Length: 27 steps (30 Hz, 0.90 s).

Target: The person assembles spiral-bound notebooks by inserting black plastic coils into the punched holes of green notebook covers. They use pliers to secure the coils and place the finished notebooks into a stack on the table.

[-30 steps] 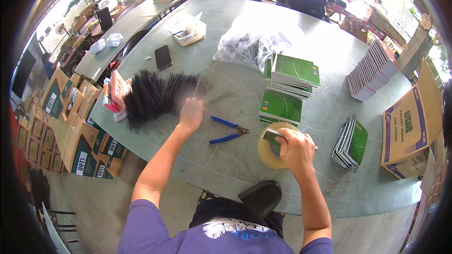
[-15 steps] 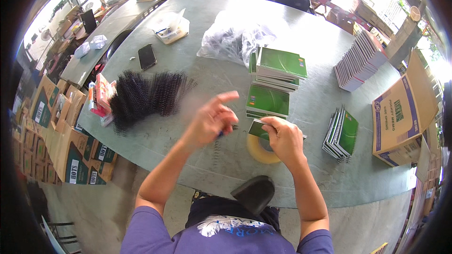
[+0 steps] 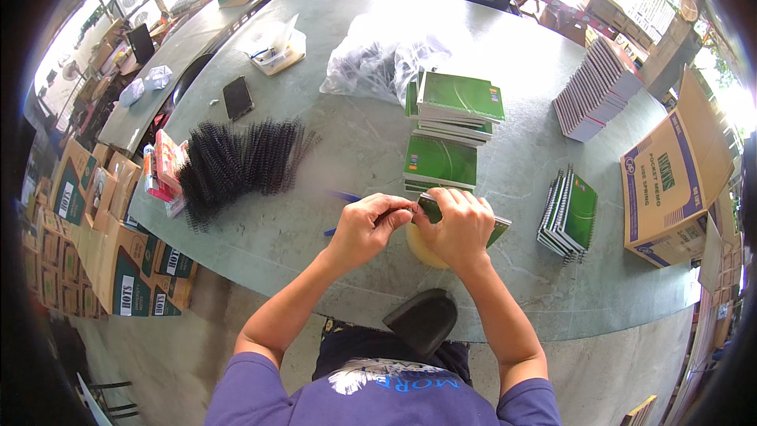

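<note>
My right hand grips a small green notebook over a yellowish tape roll on the grey table. My left hand is pinched at the notebook's left end, fingertips touching it; what it holds there is too small to see. Blue-handled pliers lie just behind my left hand, mostly hidden. A pile of black spiral binding coils lies to the left.
Stacks of green notebooks stand behind my hands, bound ones to the right, grey booklets far right. A clear bag of coils, a phone, a cardboard box and boxes on the floor surround the table.
My left hand left the coil pile, swung right across the pliers and met the right hand at the green notebook. The right hand stayed over the tape roll.
</note>
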Motion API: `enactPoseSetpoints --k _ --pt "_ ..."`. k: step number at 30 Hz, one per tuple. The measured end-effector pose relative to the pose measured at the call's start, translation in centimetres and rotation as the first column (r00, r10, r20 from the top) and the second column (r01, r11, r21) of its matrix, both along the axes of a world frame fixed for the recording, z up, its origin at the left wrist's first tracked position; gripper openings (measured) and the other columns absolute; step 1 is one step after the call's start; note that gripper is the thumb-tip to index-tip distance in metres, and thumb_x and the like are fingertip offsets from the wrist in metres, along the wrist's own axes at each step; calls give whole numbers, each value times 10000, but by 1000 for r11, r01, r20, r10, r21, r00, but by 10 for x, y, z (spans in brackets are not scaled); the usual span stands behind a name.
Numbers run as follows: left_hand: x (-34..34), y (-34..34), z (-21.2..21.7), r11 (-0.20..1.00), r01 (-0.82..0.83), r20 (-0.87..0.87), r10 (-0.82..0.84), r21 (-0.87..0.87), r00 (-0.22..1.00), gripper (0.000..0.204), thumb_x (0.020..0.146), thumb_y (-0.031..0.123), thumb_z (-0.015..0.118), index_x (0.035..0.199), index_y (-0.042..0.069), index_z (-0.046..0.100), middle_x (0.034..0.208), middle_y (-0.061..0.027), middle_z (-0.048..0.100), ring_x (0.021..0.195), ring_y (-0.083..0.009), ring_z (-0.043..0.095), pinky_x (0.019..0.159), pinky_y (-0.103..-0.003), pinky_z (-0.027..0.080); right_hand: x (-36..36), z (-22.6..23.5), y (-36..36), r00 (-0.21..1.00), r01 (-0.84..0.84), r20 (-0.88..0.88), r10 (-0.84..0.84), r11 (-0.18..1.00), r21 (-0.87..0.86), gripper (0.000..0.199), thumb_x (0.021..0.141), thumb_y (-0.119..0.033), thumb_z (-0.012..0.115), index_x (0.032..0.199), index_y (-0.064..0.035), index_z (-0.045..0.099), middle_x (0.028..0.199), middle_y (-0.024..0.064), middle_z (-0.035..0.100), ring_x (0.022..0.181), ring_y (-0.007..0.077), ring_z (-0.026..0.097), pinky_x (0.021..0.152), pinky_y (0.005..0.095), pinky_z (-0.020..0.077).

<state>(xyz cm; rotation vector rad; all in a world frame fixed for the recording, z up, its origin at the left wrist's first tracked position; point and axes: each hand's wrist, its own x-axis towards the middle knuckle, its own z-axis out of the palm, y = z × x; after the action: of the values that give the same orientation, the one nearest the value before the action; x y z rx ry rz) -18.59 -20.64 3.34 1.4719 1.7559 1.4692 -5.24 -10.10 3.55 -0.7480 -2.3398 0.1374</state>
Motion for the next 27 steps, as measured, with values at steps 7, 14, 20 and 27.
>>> enactPoseSetpoints --k 7,14,20,27 --pt "8 7 -5 1000 -14 -52 14 -3 999 217 932 188 578 901 -19 637 687 -92 613 620 -138 562 588 -282 470 6 -6 -1 998 -62 6 62 998 -9 195 738 -279 708 838 -115 680 751 35 659 731 204 635 682 349 468" --pt "-6 10 -8 984 95 449 -17 -150 893 207 886 200 638 968 12 606 657 -52 553 578 -99 501 558 -250 447 9 0 -3 988 -151 0 151 988 -27 205 773 -253 684 930 -121 672 780 31 658 756 200 638 674 351 472" --pt "-39 9 7 993 100 -328 -113 -55 938 335 788 122 720 1092 56 595 802 -79 610 661 -141 560 629 -279 479 5 4 3 989 -148 -3 148 989 -31 125 834 -199 621 908 -100 640 778 41 652 773 235 634 727 376 464" --pt "-42 7 10 987 99 -371 -139 -125 918 188 844 142 643 999 36 633 836 -143 645 766 -298 621 709 -362 491 2 13 3 976 -216 -59 209 958 -188 157 812 -134 655 938 -62 595 807 82 633 820 263 620 725 378 460"
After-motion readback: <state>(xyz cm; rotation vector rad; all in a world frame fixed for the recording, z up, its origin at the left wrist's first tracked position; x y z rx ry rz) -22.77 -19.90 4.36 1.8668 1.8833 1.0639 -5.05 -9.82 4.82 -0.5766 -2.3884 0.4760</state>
